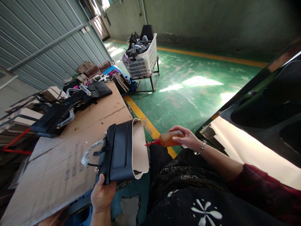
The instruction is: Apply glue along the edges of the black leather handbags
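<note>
Green floor (pixel 176 100) with yellow stripes (pixel 211 56); white basket (pixel 143 66) on a dark metal stand (pixel 153 84).
Dark items (pixel 139 47) heaped in the basket; at left, black handbags (pixel 53 119) on a cardboard-covered table (pixel 54 169), corrugated wall (pixel 47 31) behind.

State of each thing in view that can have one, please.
Squeeze bottle: tipped sideways, red nozzle on
Black handbag: held sideways, pale end facing the bottle
Bag handle: wrapped in clear plastic
Left hand: gripping the handbag
Right hand: closed around the bottle
White basket: heaped with dark items
</note>
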Motion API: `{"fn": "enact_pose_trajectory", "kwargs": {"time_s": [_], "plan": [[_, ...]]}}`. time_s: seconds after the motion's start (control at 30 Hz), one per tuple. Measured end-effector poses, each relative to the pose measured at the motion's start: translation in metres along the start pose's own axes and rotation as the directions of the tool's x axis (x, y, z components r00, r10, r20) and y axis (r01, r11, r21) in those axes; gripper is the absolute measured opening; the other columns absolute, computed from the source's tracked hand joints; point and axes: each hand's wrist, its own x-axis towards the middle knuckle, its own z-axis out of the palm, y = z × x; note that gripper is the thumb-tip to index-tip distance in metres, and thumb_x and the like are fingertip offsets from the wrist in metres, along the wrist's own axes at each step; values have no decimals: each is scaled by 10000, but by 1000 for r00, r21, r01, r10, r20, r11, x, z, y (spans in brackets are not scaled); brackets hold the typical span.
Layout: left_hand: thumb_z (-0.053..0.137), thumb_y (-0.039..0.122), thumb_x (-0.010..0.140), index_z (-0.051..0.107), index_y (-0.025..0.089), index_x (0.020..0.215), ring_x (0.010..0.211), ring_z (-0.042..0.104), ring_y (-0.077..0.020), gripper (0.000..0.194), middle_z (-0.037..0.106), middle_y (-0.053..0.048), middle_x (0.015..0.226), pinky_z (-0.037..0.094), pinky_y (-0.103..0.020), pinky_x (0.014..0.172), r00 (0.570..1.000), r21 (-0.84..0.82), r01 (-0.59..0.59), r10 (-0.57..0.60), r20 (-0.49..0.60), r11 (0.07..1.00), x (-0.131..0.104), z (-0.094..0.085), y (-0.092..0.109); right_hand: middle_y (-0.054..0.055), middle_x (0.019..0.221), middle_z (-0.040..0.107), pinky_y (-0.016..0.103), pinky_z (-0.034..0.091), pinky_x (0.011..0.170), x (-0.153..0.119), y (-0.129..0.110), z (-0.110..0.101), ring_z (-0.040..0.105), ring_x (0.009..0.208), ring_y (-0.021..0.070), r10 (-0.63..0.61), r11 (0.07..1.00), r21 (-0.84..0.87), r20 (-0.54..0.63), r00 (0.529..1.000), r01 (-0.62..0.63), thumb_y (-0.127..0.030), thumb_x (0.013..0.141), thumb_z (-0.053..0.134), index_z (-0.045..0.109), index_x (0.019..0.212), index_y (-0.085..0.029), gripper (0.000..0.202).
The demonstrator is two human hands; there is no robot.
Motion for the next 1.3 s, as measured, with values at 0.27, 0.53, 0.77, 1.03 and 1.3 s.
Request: {"fn": "enact_pose_trajectory", "kwargs": {"time_s": [0.27,0.53,0.77,1.03,1.3], "plan": [[362,184,966,433,341,1443,1311,468,-168,508,546,-2,1386,168,-342,1181,1000,55,-29,29,-11,998,1,4,-2,15,822,668,282,537,643,-21,0,0,628,699,180,33,999,-11,36,999,-33,-554,643,809,661,958,-202,495],[370,203,968,370,348,1475,1325,449,-178,527,530,-6,1400,92,-378,1186,1000,30,-19,20,-23,999,0,5,-2,33,906,696,310,556,714,-41,-3,5,664,782,210,55,998,8,115,992,-57,-556,663,797,674,977,-211,483],[361,182,959,444,328,1446,1318,477,-156,515,597,1,1353,180,-344,1188,994,74,-38,45,-102,997,0,12,-4,29,887,678,296,543,684,-48,-5,5,647,760,201,15,1000,-27,144,989,-11,-541,688,787,676,966,-210,446],[392,217,954,532,303,1390,1314,496,-204,466,632,-31,1319,201,-423,1187,973,112,-53,77,-217,992,0,16,-6,62,889,652,324,520,696,-34,-14,3,620,809,228,-203,962,-184,15,979,202,-525,736,758,687,953,-220,382],[408,221,940,561,296,1368,1324,484,-192,461,643,-23,1304,132,-413,1197,947,119,-66,100,-305,991,0,27,-9,48,901,655,299,521,691,-39,-8,5,626,783,206,-148,982,-110,60,987,154,-504,738,767,677,964,-213,379]]}}
